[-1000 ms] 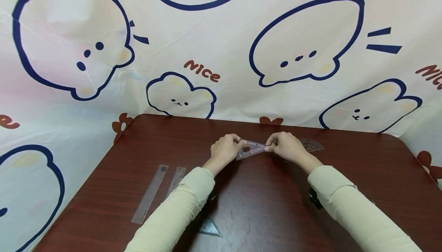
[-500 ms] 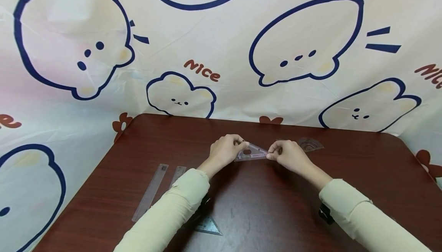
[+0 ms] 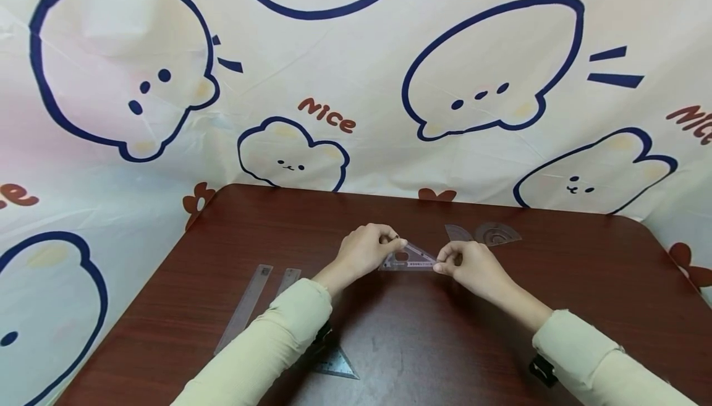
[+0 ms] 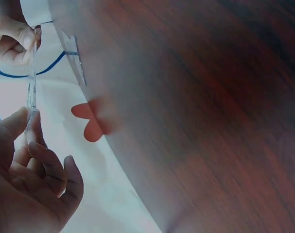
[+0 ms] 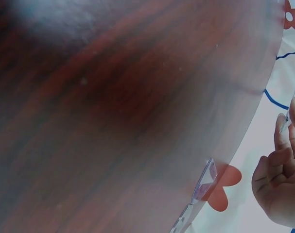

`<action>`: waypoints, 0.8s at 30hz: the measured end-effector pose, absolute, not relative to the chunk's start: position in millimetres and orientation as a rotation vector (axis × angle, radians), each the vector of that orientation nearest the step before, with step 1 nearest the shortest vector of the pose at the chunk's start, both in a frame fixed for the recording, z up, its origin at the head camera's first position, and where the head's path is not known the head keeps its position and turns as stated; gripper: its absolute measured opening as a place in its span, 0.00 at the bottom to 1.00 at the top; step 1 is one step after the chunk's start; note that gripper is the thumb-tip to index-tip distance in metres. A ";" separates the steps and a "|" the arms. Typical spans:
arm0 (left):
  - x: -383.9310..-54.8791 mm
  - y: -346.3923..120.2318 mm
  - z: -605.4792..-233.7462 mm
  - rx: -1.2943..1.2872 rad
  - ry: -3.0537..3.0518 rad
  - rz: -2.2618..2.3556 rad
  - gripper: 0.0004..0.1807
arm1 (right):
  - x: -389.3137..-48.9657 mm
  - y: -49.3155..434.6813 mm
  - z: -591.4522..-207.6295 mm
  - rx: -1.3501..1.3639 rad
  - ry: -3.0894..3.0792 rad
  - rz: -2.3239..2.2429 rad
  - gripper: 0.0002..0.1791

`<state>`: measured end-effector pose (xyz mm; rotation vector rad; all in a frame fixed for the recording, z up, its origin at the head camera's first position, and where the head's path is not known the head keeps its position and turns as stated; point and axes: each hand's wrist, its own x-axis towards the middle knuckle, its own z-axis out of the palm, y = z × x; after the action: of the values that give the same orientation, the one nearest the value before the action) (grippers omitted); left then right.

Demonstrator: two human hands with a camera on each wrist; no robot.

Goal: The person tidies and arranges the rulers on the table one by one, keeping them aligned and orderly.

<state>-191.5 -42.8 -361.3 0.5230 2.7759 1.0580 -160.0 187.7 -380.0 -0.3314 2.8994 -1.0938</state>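
Note:
A clear triangular set square (image 3: 408,259) is held above the dark wooden table by both hands. My left hand (image 3: 364,251) pinches its upper left corner between thumb and forefinger. At the pointed right corner, my right hand (image 3: 473,268) pinches it with thumb and fingertips. The left wrist view shows the set square (image 4: 32,85) edge-on between the left hand (image 4: 30,174) below and the right hand (image 4: 13,41) above. Only part of the set square (image 5: 288,119) appears beside the right hand (image 5: 283,179) in the right wrist view.
Behind the right hand lie a clear protractor (image 3: 497,234) and a clear flat piece (image 3: 458,233). Two clear straight rulers, one long (image 3: 245,307) and one partly hidden (image 3: 288,279), lie at left. Another set square (image 3: 337,364) shows beside the left forearm. A printed cloth (image 3: 378,84) hangs behind the table.
Both hands have moved toward the person with the set square, the right hand also slightly rightward. The set square has turned so its long lower edge lies level. The clear piece beside the protractor is uncovered.

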 end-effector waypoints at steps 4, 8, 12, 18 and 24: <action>-186.6 -42.2 -361.2 0.560 2.777 1.062 0.12 | -152.9 188.2 -380.0 -0.327 2.908 -1.100 0.07; -182.3 -41.3 -361.2 0.587 2.773 1.066 0.11 | -146.0 189.0 -379.4 -0.321 2.898 -1.114 0.07; -178.1 -40.3 -361.4 0.604 2.759 1.068 0.11 | -139.2 190.0 -379.2 -0.303 2.879 -1.124 0.06; -174.2 -40.9 -361.5 0.639 2.733 1.048 0.11 | -129.6 191.0 -378.4 -0.297 2.863 -1.138 0.07; -169.8 -45.9 -360.3 0.695 2.712 1.005 0.11 | -119.6 192.9 -373.7 -0.359 2.857 -1.134 0.07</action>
<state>-169.8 -45.9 -360.3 0.6949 2.7121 1.0053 -119.6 192.9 -373.7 -0.3590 2.8573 -1.1345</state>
